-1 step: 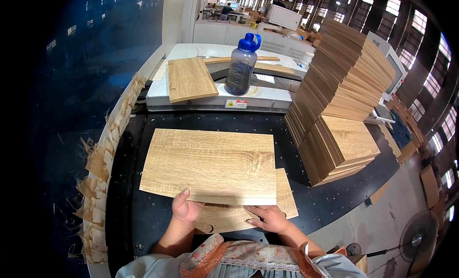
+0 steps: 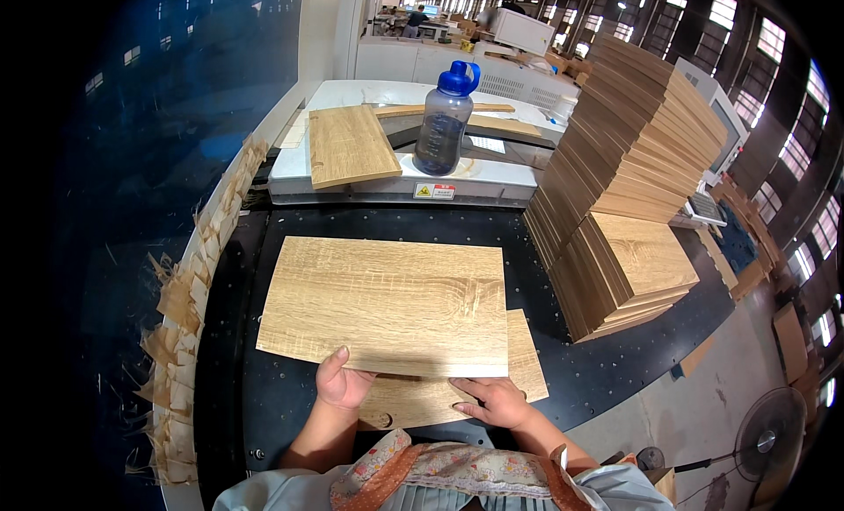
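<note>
A rectangular wood-grain board (image 2: 387, 304) is tilted over the black work table. My left hand (image 2: 343, 384) is closed on its near edge, thumb on the top face and the other fingers hidden beneath. Under it lies a second wood-grain board (image 2: 525, 357), showing at the right and along the near side. My right hand (image 2: 494, 401) rests over that lower board, just below the upper board's near edge. Its thumb and forefinger are apart; the other fingers are partly hidden.
A tall stack of boards (image 2: 607, 151) stands at the right of the black table (image 2: 396, 217). Beyond is a white machine ledge (image 2: 501, 177) with a blue-capped water bottle (image 2: 442, 120) and another board (image 2: 352, 146). A fan (image 2: 767, 441) stands at lower right.
</note>
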Available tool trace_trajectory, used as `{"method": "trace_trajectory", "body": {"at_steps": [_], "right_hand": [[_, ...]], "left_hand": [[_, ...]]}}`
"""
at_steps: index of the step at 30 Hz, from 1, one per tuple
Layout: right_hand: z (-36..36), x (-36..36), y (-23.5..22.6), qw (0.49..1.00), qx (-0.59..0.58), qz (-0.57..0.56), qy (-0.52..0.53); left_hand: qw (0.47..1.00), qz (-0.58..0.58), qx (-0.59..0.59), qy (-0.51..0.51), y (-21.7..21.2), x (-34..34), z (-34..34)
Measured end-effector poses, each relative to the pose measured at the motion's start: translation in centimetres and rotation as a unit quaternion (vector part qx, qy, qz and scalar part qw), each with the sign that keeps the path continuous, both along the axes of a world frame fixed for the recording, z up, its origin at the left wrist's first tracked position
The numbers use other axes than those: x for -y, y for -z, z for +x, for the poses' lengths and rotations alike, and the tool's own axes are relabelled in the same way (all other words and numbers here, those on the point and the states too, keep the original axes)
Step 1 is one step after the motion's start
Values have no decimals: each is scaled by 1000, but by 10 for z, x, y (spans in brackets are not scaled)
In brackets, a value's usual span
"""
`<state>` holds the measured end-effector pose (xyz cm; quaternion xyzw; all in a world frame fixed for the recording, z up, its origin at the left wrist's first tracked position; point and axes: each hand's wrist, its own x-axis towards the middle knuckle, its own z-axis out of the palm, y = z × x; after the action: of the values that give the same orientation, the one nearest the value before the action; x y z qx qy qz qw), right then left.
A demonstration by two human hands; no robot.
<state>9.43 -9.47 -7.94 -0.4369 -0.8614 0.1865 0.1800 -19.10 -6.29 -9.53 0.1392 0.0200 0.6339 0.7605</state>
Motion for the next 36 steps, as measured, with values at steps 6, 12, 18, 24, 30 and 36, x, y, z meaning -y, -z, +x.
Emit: {"method": "trace_trajectory", "body": {"at_steps": [6,12,18,24,30,36], "right_hand": [[1,-1,4,1000,-8,16,-1],[0,-1,2,1000,-13,17,-3],[0,-1,2,1000,-12,21,-3],[0,1,1,1000,-6,12,0],[1,-1,6,1000,-18,21,-3],[-2,4,-5,999,7,-43,28]], "left_hand": [[1000,-2,-3,-6,-1,-1,0],[1000,-4,-10,-14,0,0,-1],[1000,-1,-12,-16,0,0,0],[1000,-2,-12,-15,-2,2,0],[997,-28,-50,-43,-6,5,2],[999,-22,-41,-8,-11,18,1]]}}
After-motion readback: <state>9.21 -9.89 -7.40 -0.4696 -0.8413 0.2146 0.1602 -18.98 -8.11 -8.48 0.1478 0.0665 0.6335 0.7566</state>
